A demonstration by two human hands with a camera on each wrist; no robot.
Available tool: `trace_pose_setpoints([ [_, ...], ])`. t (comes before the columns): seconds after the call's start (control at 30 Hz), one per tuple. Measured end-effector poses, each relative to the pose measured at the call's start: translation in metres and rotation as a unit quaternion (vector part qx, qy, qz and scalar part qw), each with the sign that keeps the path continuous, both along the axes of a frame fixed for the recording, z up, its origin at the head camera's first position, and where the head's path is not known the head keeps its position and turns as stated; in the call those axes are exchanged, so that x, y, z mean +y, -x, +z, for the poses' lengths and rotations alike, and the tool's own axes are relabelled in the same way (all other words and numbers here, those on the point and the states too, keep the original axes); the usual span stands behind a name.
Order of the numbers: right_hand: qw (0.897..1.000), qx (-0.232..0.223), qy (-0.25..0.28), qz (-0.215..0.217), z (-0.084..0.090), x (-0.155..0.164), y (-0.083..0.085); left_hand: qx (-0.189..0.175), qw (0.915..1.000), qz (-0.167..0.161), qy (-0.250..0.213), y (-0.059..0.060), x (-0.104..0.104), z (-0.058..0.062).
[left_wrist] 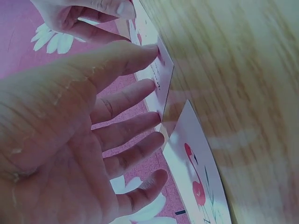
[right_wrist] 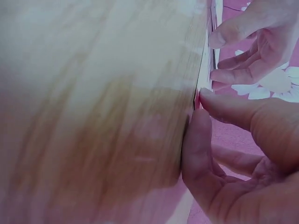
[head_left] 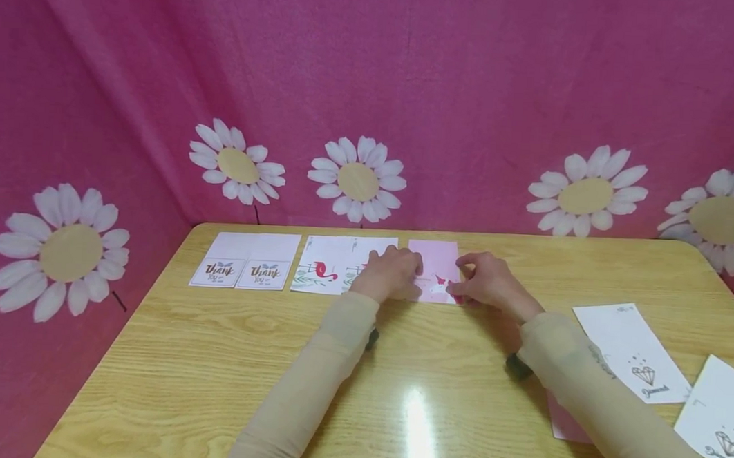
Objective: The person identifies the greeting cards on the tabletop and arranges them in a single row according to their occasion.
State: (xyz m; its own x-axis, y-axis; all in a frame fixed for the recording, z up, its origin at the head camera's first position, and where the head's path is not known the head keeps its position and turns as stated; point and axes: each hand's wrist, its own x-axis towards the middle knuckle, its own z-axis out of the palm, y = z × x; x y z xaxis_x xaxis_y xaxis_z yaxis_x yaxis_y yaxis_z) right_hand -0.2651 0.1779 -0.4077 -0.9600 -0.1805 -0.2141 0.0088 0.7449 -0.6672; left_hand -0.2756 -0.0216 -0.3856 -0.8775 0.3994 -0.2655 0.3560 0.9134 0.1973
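Note:
A pink unicorn card (head_left: 435, 260) lies flat near the table's far edge, between both hands. My left hand (head_left: 391, 273) reaches over its left side; in the left wrist view the fingers are fairly straight, with thumb and fingertips touching the card. With thumb and index finger, my right hand (head_left: 491, 280) pinches the card's right edge, seen close up in the right wrist view. Just left of it lie two white flamingo cards (head_left: 320, 264), one partly covered by my left hand.
Two "thank you" cards (head_left: 215, 271) lie side by side at the far left. At the right are two white cards with diamond drawings, one nearer (head_left: 721, 413) and one farther (head_left: 629, 346). A pink card (head_left: 565, 419) shows partly beneath the right forearm. Behind the table hangs a pink flowered cloth (head_left: 460, 123).

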Motion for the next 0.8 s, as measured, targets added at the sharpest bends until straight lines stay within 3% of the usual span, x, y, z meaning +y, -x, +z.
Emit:
trace_pose_setpoints([
  [0.2,0.999,0.030,-0.028,0.022,0.003,0.006,-0.005,-0.004,0.9999,-0.003,-0.010,0.000,-0.001,0.001],
  [0.37,0.996,0.081,-0.024,0.039,0.006,0.024,-0.013,0.016,0.9971,-0.008,-0.074,0.000,0.000,-0.001],
  [0.53,0.991,0.117,-0.019,0.062,0.009,0.049,-0.021,0.012,0.9855,-0.052,-0.161,-0.007,0.010,-0.003],
  [0.8,0.985,0.134,-0.038,0.098,0.011,0.089,-0.036,-0.018,0.9676,-0.100,-0.231,-0.027,0.033,-0.005],
])
